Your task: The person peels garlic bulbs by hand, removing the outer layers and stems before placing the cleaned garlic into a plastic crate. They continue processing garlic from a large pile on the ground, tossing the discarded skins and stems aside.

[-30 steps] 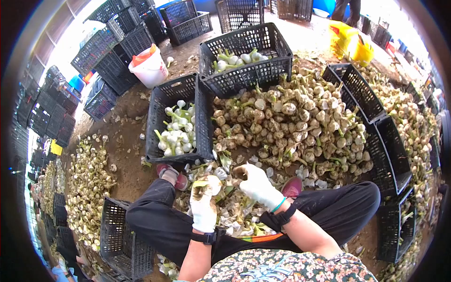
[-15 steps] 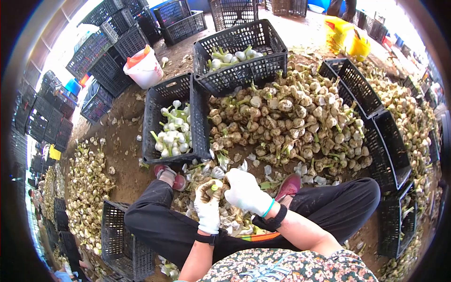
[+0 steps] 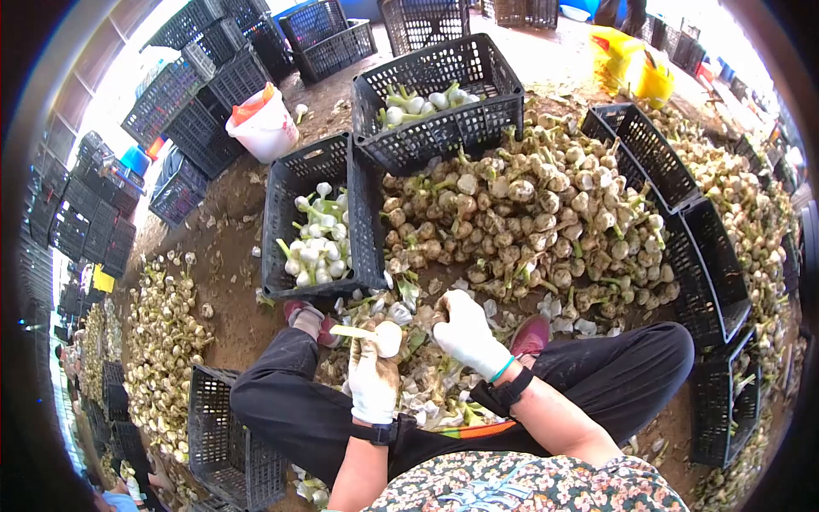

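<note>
My left hand, in a soiled white glove, is closed around a garlic bulb. The bulb is white and peeled, and its pale green stem points left past my fingers. To the right, my gloved right hand is held apart from the bulb with curled fingers; what they grip, if anything, is hidden. Both hands hover between my knees over loose garlic skins. Beyond them, a black crate contains clean white bulbs, and a heap of dirty unpeeled garlic spreads to its right.
Another black crate with a few clean bulbs stands behind the heap. More crates line the right side, and one sits by my left leg. A white bucket and more garlic are to the left.
My hands have separated, the right one moving to the right. The bulb in my left hand has turned, so its white side and stem now show.
</note>
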`<action>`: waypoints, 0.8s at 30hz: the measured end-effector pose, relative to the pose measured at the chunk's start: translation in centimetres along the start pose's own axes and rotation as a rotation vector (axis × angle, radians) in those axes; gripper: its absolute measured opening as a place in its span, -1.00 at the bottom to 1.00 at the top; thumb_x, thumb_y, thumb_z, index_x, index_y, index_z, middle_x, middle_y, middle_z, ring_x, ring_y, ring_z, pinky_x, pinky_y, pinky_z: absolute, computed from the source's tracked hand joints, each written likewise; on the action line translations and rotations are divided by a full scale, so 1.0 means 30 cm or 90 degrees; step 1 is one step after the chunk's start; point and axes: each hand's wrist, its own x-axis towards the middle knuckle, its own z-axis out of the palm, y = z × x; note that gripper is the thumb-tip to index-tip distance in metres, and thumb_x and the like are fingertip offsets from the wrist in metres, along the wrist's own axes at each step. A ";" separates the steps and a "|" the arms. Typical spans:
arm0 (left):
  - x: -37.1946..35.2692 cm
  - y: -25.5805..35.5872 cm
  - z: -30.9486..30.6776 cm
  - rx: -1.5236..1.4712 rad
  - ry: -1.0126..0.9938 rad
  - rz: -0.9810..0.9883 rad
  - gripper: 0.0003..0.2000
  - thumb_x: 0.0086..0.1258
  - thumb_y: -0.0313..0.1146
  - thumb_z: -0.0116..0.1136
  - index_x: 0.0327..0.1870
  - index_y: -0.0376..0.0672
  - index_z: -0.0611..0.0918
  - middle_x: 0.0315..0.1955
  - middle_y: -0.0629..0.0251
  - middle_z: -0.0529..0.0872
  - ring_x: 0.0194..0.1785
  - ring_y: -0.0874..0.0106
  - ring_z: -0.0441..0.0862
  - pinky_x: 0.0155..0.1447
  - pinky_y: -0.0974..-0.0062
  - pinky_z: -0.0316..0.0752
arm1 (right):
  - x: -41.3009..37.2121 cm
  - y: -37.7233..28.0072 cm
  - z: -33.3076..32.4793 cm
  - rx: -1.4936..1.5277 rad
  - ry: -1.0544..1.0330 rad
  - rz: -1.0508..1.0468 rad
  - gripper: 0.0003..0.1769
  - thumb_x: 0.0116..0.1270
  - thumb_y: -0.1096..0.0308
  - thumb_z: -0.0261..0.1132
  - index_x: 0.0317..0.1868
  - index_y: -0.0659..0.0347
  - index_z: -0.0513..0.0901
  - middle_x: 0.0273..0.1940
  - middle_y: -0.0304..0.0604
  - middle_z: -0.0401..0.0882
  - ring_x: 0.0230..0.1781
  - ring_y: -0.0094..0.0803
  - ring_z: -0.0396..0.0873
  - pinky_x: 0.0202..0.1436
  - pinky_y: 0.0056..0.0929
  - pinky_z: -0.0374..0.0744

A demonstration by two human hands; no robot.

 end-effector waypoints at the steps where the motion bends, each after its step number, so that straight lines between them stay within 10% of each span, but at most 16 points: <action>1: -0.001 0.002 0.007 0.000 0.001 0.000 -0.72 0.50 -0.38 0.14 0.16 -0.20 0.54 0.06 0.16 0.66 0.11 0.26 0.63 0.23 0.19 0.56 | 0.000 0.021 0.009 -0.004 0.034 0.011 -0.76 0.06 0.41 0.21 -0.24 0.33 0.52 -0.22 0.16 0.52 -0.13 0.16 0.50 -0.02 -0.04 0.50; 13: -0.016 -0.028 0.043 0.553 -0.003 0.191 -0.71 0.42 -0.51 0.25 0.11 -0.19 0.51 0.00 0.35 0.61 0.08 0.48 0.56 0.25 0.51 0.45 | -0.013 -0.173 -0.017 0.103 -0.193 0.063 -0.76 0.16 0.31 0.30 -0.27 0.32 0.72 -0.30 0.16 0.67 -0.20 0.04 0.65 -0.09 -0.16 0.58; 24: -0.012 -0.043 -0.002 0.319 -0.036 0.104 -0.63 0.44 -0.37 0.25 0.19 -0.21 0.45 0.07 0.22 0.59 0.11 0.41 0.56 0.27 0.40 0.46 | -0.030 -0.154 0.001 0.012 -0.132 -0.064 -0.72 0.01 0.40 0.24 -0.22 0.33 0.56 -0.25 0.18 0.56 -0.18 0.15 0.57 -0.09 -0.10 0.54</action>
